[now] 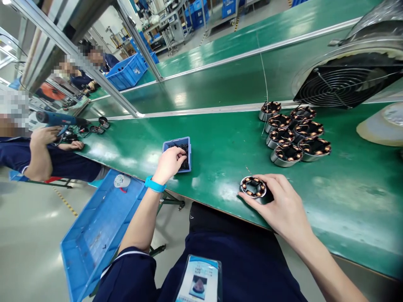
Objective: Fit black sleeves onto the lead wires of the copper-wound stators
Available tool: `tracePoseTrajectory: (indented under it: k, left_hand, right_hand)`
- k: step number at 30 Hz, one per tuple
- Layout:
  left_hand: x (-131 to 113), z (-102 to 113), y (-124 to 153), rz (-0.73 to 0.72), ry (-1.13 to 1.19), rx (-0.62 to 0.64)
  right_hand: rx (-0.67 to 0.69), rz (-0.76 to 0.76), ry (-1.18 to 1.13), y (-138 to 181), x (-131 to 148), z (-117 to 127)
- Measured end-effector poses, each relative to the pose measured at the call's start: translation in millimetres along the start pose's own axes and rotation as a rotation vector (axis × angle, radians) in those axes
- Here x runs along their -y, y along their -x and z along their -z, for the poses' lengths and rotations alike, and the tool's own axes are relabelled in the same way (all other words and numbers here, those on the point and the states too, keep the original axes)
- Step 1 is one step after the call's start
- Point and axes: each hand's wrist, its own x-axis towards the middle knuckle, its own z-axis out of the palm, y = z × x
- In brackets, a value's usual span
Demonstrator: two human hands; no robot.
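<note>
My right hand is wrapped round a motor stator, a metal ring with copper windings inside and a thin wire sticking up from its edge. It is near the front edge of the green bench. To the left, my left hand, with a bright blue wristband, dips into a small blue bin of small black parts. Its thumb and fingers are curled together in a pinch. Whatever sits between those fingertips is hidden. Several more stators stand grouped in two rows behind my right hand.
A black fan grille and a white round container stand at the right. A metal post rises at the left. Below the bench's left side is a large blue tray. A co-worker holds a heat gun at far left.
</note>
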Motion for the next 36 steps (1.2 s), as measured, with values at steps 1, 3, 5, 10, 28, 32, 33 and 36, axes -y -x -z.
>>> tracePoseTrajectory:
  k: [1,3,5,10,28,32,33,36]
  left_hand:
    - [2.1,-1.1,-0.5,0.002,0.036,-0.02]
    - [4.9,-3.3,-0.1,-0.002,0.081,-0.063]
    - [5.7,-4.8,1.8,0.0,0.113,-0.094]
    - [7.0,-5.3,8.1,0.035,0.197,-0.173]
    - [5.3,8.7,16.4,0.116,0.323,-0.234]
    - [6.1,8.9,17.3,0.208,0.374,-0.23]
    - [6.4,9.2,17.6,0.218,0.393,-0.227]
    - [7.7,9.9,18.5,0.226,0.431,-0.226]
  right_hand:
    - [0.003,-0.002,0.002,0.1,-0.3,-0.2]
    - [0.007,-0.007,0.006,0.3,-0.7,-0.1]
    - [0.008,-0.01,0.009,0.3,-0.7,0.2]
    - [0.008,-0.004,0.02,0.3,-0.1,0.5]
    - [0.013,-0.011,-0.008,-0.8,0.9,0.7]
    - [0.012,-0.011,-0.006,-0.5,0.9,0.8]
    - [0.012,-0.012,-0.006,-0.5,0.8,0.8]
    - [0.012,-0.011,-0.005,-0.6,0.0,1.0]
